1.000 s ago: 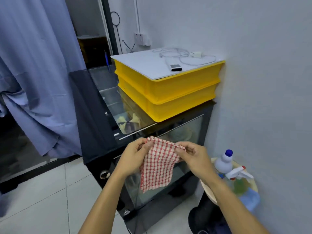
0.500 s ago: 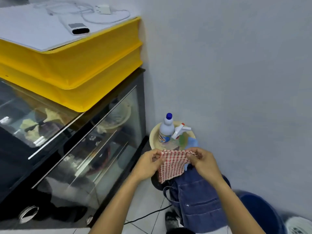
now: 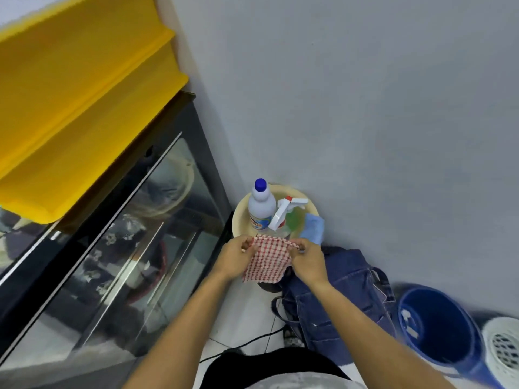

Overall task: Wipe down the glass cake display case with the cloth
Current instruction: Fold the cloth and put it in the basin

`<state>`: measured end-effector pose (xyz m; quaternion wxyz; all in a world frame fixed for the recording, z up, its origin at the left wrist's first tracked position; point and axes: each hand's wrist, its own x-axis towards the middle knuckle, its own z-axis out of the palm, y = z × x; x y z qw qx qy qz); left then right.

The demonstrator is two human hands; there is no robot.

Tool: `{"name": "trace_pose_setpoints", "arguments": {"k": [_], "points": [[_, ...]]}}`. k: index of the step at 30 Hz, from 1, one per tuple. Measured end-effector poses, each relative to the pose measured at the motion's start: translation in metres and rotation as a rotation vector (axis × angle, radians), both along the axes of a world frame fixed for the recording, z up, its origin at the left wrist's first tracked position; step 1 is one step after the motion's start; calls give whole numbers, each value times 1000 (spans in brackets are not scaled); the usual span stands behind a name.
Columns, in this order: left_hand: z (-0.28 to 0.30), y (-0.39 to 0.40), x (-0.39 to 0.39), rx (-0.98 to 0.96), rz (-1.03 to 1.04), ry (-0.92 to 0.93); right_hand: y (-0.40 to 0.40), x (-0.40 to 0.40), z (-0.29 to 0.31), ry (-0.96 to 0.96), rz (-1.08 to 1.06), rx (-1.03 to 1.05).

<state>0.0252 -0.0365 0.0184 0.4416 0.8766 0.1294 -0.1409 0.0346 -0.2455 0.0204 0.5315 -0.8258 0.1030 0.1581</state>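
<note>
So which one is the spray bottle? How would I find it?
Look where the glass case meets the grey wall: a cream basin sits there. The spray bottle is inside, beside the blue-capped white bottle. Only it has a white trigger top.

We face a plain grey wall [image 3: 365, 108] lit evenly. Where the wall meets the white tiled floor [image 3: 247, 318] we see a cream basin [image 3: 241, 211], a denim bag [image 3: 337, 299] and a blue bucket [image 3: 438, 327]. Left of the wall, stacked yellow trays [image 3: 84, 94] sit high.
</note>
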Motion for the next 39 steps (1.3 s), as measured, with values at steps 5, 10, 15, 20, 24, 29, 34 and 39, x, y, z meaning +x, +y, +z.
{"name": "trace_pose_setpoints", "arguments": {"k": [5, 10, 15, 20, 24, 29, 34, 39], "points": [[-24, -9, 32, 261, -105, 46, 18, -3, -39, -127, -86, -461], [-54, 6, 45, 601, -404, 23, 50, -42, -73, -481, -31, -789], [-67, 14, 53, 713, -571, 132, 88, -68, -95, -462, 302, -825], [-71, 28, 54, 667, -689, -9, 91, -42, -94, -232, 330, -834], [-71, 64, 63, 610, -1049, -182, 83, -17, -89, -173, 468, -796], [-77, 90, 92, 754, -1334, -209, 74, -16, -91, -289, 513, -891], [-80, 86, 101, 849, -1422, -324, 77, -24, -95, -348, 467, -938], [-75, 80, 97, 909, -1449, -323, 79, -26, -98, -245, 479, -940]]}}
